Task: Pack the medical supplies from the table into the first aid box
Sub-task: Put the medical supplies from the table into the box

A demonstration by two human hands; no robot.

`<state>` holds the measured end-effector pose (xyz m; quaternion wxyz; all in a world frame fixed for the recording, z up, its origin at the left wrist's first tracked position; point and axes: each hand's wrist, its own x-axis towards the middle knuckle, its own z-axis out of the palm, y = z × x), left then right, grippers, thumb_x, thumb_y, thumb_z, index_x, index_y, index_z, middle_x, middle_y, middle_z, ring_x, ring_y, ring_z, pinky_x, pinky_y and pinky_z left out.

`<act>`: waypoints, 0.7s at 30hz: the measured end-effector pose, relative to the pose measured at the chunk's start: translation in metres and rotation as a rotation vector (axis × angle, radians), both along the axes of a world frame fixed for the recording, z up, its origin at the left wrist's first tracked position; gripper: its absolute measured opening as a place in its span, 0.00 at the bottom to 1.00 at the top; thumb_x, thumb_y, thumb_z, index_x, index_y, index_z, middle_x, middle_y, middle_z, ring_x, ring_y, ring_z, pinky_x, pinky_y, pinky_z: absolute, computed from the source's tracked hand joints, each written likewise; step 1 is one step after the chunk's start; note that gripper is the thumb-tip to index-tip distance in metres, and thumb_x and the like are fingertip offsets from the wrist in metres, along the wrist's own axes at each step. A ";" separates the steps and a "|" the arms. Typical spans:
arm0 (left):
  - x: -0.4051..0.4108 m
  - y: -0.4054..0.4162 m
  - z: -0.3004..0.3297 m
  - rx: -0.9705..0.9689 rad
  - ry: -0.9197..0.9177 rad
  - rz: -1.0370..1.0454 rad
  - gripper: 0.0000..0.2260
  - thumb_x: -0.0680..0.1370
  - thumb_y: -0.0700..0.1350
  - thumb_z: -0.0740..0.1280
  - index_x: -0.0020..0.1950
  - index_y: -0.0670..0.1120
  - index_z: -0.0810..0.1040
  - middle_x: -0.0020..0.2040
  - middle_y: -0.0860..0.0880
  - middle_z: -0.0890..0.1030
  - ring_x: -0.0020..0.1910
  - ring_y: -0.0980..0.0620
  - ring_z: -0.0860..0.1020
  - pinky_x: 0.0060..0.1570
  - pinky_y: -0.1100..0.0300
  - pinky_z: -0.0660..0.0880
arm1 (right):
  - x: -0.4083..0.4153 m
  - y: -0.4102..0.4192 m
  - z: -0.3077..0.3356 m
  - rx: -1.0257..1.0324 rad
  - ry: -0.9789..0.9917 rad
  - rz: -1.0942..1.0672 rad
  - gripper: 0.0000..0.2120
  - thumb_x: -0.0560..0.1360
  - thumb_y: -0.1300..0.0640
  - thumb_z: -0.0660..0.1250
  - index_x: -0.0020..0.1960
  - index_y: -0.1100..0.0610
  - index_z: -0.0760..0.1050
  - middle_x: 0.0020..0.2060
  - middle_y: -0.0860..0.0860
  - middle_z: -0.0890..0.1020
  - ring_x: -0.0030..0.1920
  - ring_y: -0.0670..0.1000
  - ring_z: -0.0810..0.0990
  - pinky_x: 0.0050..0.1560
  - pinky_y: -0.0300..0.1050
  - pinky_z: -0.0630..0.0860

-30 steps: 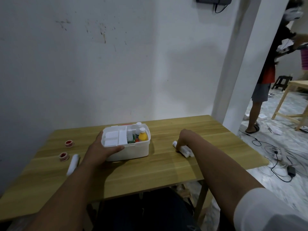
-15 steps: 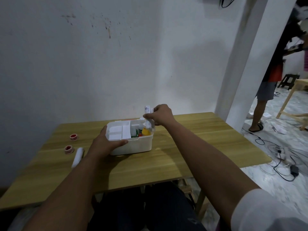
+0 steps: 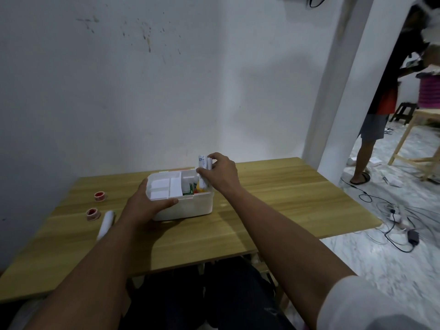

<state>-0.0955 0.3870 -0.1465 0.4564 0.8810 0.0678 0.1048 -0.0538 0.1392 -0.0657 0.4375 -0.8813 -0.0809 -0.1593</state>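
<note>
The white first aid box (image 3: 190,207) stands open near the middle of the wooden table (image 3: 273,203). A white divider tray fills its left half; a yellow bottle and green packet show in the right half. My left hand (image 3: 147,206) grips the box's front left corner, thumb along the rim. My right hand (image 3: 220,173) pinches white tubes (image 3: 204,165), held upright over the box's right compartment with their lower ends inside it. Two red tape rolls (image 3: 100,195) (image 3: 92,213) and a white roll (image 3: 106,222) lie on the table's left side.
A white wall rises right behind the table, and a white pillar (image 3: 338,91) stands at the right. Beyond it a person (image 3: 381,110) stands beside another wooden table (image 3: 426,125). Cables and a power adapter (image 3: 413,234) lie on the floor to the right.
My right hand took the white tubes from the table's right side, lifted them across, and has lowered them into the box's right compartment. My left hand stayed on the box.
</note>
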 end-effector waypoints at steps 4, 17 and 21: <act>0.002 0.002 0.000 0.007 0.022 0.007 0.62 0.53 0.76 0.79 0.82 0.58 0.59 0.76 0.52 0.73 0.70 0.44 0.73 0.59 0.45 0.79 | -0.002 -0.003 -0.009 -0.076 -0.044 0.020 0.26 0.70 0.46 0.78 0.64 0.54 0.76 0.57 0.53 0.84 0.54 0.54 0.83 0.52 0.50 0.80; -0.003 -0.002 0.004 -0.016 -0.026 -0.024 0.57 0.55 0.74 0.79 0.80 0.58 0.64 0.72 0.54 0.75 0.67 0.47 0.74 0.50 0.53 0.76 | -0.008 -0.006 -0.042 -0.175 -0.209 0.102 0.24 0.72 0.44 0.74 0.63 0.51 0.70 0.57 0.50 0.78 0.53 0.54 0.80 0.54 0.58 0.79; -0.004 -0.003 0.005 -0.037 -0.021 -0.039 0.55 0.56 0.73 0.80 0.78 0.60 0.64 0.72 0.55 0.75 0.65 0.49 0.74 0.48 0.55 0.75 | -0.003 -0.009 -0.043 -0.240 -0.230 0.146 0.25 0.74 0.46 0.71 0.70 0.44 0.71 0.62 0.49 0.75 0.57 0.52 0.79 0.57 0.60 0.78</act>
